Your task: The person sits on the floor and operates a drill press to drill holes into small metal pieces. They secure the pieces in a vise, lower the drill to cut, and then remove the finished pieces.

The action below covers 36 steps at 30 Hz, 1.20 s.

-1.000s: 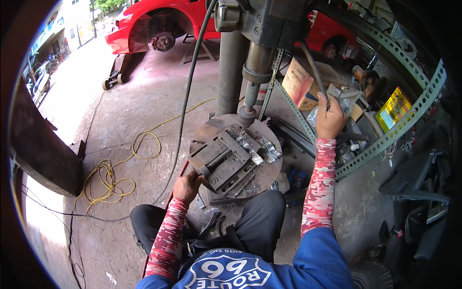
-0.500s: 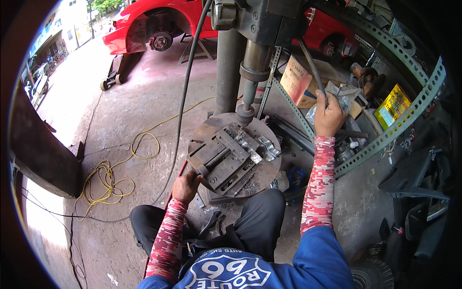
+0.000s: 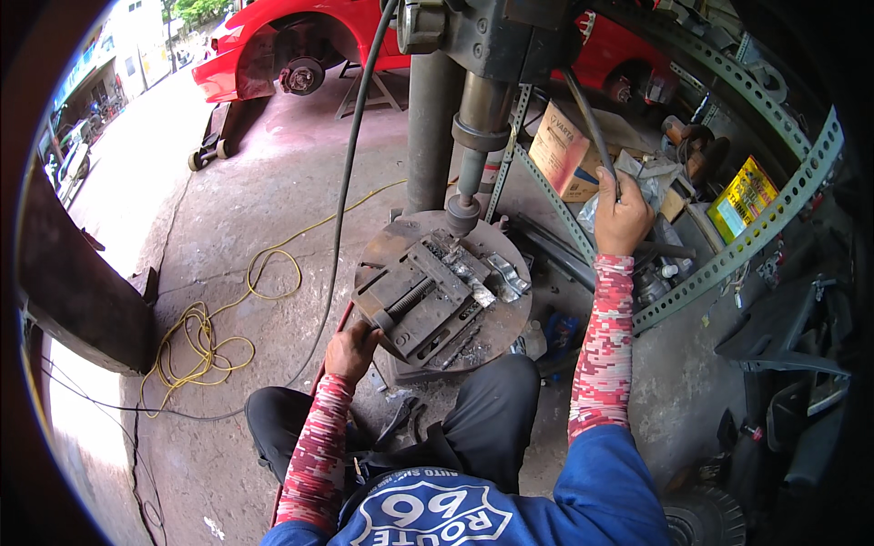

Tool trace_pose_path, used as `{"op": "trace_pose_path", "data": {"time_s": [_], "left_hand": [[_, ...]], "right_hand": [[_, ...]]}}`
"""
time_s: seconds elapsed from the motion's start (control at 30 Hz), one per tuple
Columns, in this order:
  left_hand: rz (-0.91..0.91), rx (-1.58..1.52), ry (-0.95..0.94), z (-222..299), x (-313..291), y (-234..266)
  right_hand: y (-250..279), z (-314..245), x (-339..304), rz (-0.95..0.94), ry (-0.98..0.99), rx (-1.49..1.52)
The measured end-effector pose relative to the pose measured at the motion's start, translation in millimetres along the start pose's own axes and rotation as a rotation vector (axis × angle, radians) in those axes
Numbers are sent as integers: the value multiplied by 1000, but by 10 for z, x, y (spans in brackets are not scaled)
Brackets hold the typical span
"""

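A drill press (image 3: 496, 41) stands before me, its chuck (image 3: 462, 215) low over the far part of a drill press vise (image 3: 414, 305). The vise lies at a slant on the round metal table (image 3: 514, 314), with metal shavings around its jaws. My right hand (image 3: 625, 215) is closed round the press's dark feed lever (image 3: 590, 118), up at the right. At the vise's near left end, my left hand (image 3: 353, 353) is closed on the vise's screw end; its fingers partly hide that part. A shiny bent metal piece (image 3: 506, 277) sits on the table right of the vise.
A black cable (image 3: 344, 205) hangs left of the press. A yellow cord (image 3: 205, 341) lies coiled on the floor. At the right stands a perforated metal shelf frame (image 3: 756, 264) with a cardboard box (image 3: 562, 150) and clutter. Behind is a raised red car (image 3: 337, 18).
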<state>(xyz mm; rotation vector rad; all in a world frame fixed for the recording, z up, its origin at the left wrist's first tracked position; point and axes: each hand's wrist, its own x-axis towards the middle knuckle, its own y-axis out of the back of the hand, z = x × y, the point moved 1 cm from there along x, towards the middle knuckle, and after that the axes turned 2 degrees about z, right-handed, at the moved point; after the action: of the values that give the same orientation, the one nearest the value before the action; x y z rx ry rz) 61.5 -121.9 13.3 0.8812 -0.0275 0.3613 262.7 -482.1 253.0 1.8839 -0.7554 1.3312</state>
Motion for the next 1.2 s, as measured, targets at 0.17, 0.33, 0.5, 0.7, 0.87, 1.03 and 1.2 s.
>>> {"op": "trace_pose_path", "data": {"time_s": [0.17,0.33,0.5,0.7,0.87,1.03,1.2], "left_hand": [[-5,38,-1,-7,7,-7],[4,18,-16,-32,8,-18],[19,7,-26,-32,8,-21],[17,11,-7,-15,3,-14],[1,31,8,-13,9,-9],[10,15,2,-3,8,-2],[14,8,-6,-27,9,-25]], "right_hand": [[6,-20,1,-4,-2,-17],[3,-41,-2,1,-17,15],[2,-34,-4,3,-11,5],[-3,-29,-6,11,-2,7],[-3,-29,-8,11,-7,27],[-3,-43,3,11,-6,-1],[1,-24,-10,-3,-30,2]]}}
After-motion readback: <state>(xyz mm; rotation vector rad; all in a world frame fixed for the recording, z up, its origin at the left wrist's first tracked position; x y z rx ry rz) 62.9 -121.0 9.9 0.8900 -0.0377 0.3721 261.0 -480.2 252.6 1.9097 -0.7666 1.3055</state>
